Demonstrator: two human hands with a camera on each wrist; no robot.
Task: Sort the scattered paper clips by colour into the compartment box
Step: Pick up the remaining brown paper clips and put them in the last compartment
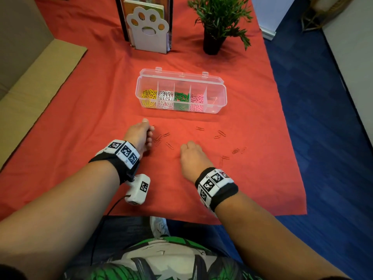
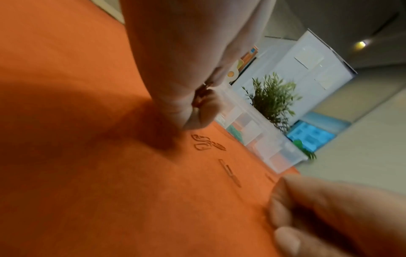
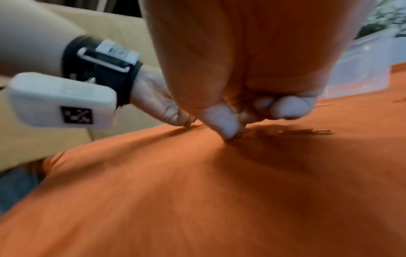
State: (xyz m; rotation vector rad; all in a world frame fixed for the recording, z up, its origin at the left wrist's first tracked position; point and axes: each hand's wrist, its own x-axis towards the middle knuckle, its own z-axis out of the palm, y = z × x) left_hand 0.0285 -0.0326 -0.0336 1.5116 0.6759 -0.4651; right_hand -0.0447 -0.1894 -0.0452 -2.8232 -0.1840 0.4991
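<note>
A clear compartment box (image 1: 221, 88) stands mid-cloth, lid open. It holds yellow (image 1: 149, 96), white (image 1: 166, 98), green (image 1: 181, 99) and pink clips (image 1: 197, 102); its rightmost cell looks nearly bare. Several red paper clips (image 1: 161, 137) lie scattered on the red cloth, more at the right (image 1: 220, 134). My left hand (image 1: 148, 131) rests beside the left cluster, and its curled fingers (image 2: 186, 104) grip red clips (image 2: 199, 97). My right hand (image 1: 184, 147) is fisted on the cloth. Its thumb tip (image 3: 227, 128) presses down, and thin wire shows among the curled fingers.
A paw-shaped book holder (image 1: 149, 31) and a potted plant (image 1: 214, 43) stand behind the box. Cardboard (image 1: 30, 87) lies at the left. The cloth ends at the right over blue floor (image 1: 323, 118). Loose clips (image 2: 229, 172) lie between my hands.
</note>
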